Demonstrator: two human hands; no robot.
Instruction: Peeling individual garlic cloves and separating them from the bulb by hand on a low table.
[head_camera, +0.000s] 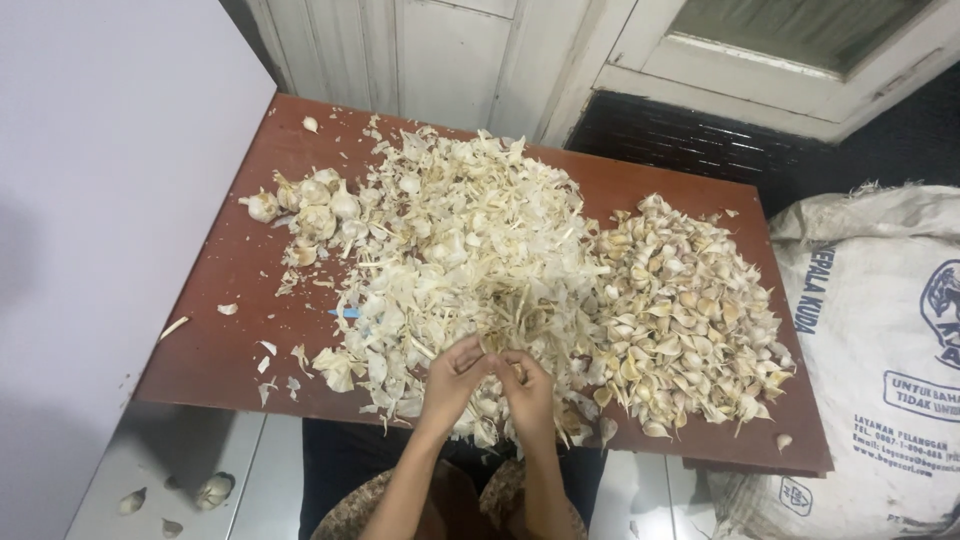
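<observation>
left hand (452, 380) and right hand (528, 388) pinched together on a small garlic piece (497, 362) at tabletop (230, 340) near edge | papery skin heap (460, 250) centre | separated cloves (680, 320) right | whole bulbs (315, 205) far left | white woven sack (880, 360) beside tabletop, contents unseen

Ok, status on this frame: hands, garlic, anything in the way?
Left hand and right hand together at the near edge of the skin pile, fingers pinched on something small. Cloves heaped right, whole bulbs left. Nothing in the way.
</observation>
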